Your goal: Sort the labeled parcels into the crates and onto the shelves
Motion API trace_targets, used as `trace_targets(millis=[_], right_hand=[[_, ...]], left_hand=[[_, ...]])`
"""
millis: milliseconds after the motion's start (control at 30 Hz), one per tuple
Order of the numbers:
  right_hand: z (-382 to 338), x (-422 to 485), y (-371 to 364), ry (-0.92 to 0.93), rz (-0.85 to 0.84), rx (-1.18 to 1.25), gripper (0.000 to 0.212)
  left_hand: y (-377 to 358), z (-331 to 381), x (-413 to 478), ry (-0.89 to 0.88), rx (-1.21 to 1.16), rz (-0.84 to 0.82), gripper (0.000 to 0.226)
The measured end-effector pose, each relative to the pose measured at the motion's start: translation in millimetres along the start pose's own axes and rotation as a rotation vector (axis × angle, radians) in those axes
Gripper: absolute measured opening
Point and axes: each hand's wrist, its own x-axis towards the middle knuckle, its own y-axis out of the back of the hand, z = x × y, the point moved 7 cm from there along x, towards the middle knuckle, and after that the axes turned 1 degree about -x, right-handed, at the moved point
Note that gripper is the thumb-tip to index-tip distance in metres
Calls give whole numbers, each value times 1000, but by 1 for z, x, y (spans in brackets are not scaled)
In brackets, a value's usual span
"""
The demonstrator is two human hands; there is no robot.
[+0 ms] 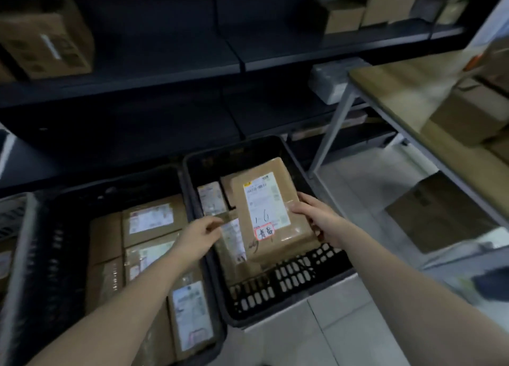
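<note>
parcel (268,208), flat brown cardboard, in right grip (319,219) over slotted crate (289,281); left grip (198,237) slack, empty

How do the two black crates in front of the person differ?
The left crate is packed with flat parcels; the right crate holds only a few, much of it bare. The right hand holds a parcel over the right crate, not the left crate. Both are black slotted plastic.

One wide-angle camera sits on the person's head, facing forward and down, close enough that both forearms fill the lower frame. Beyond the fingers (306,200) stand dark shelves (165,75); right below the fingers lie black crates (275,299).
</note>
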Motion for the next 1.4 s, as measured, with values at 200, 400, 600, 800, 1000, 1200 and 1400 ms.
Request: trace_targets(millis=[200,400,600,800,1000,1200,1400], right_hand=[[43,13,36,-201,-44,-102,113],[33,35,37,-255,12,-521,105],[-6,24,44,-123,9,-1175,89],[-18,25,24,-175,33,-1423,74],[-19,33,8,-391,-62,-1552,48],[-6,61,-6,-502,-97,-1524,55],[25,90,-27,-430,-9,-1408,70]], left_hand=[[-80,14,15,59,182,-234,36],[-107,15,31,93,257,-345,41],[-118,27,57,42,222,-314,61],[-115,21,78,46,127,-261,72],[-129,13,83,33,159,-398,65],[-137,-13,85,32,178,-495,60],[-138,-50,94,93,170,-538,61]])
